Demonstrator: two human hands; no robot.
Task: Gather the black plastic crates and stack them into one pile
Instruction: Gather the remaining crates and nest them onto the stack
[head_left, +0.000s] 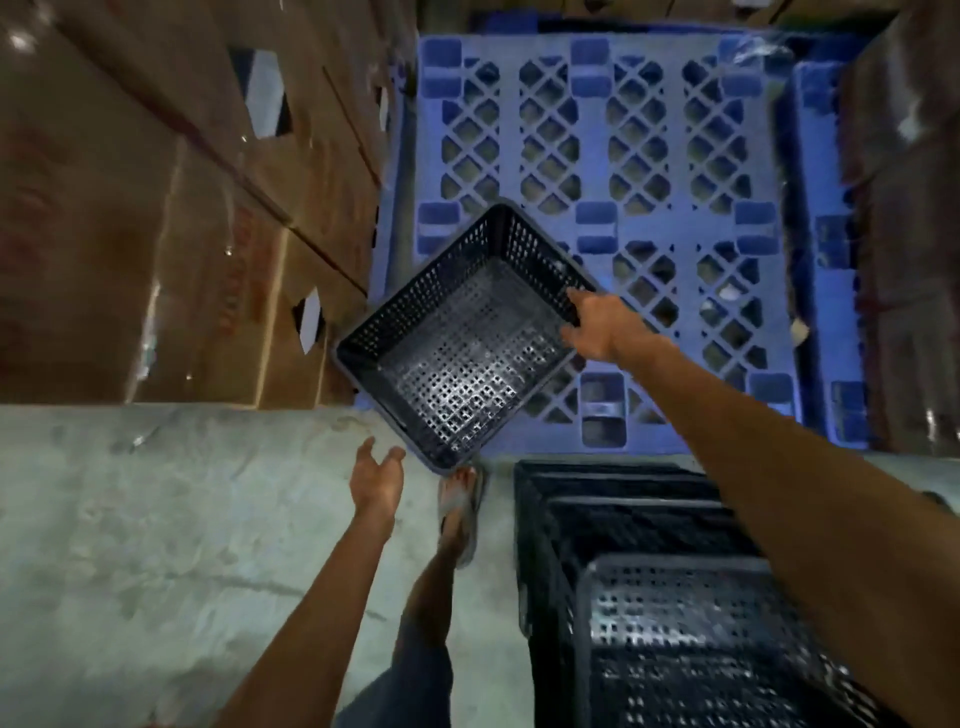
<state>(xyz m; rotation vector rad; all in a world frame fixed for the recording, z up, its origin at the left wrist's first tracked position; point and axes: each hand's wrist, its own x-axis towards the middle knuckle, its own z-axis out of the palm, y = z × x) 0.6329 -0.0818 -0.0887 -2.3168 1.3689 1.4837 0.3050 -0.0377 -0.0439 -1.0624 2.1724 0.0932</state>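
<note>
A black perforated plastic crate (462, 338) hangs tilted above the front left corner of a blue pallet. My right hand (595, 327) grips the crate's right rim. My left hand (376, 478) is open, palm up, just below and left of the crate's lowest corner, not touching it. At the lower right stands a pile of black crates (675, 597), nested one inside another, under my right forearm.
The blue plastic pallet (649, 156) lies on the floor ahead. Stacked cardboard boxes (156, 208) wrapped in film rise on the left, and more wrapped goods (909, 208) stand on the right. My sandalled foot (460, 514) rests on the concrete floor (156, 545).
</note>
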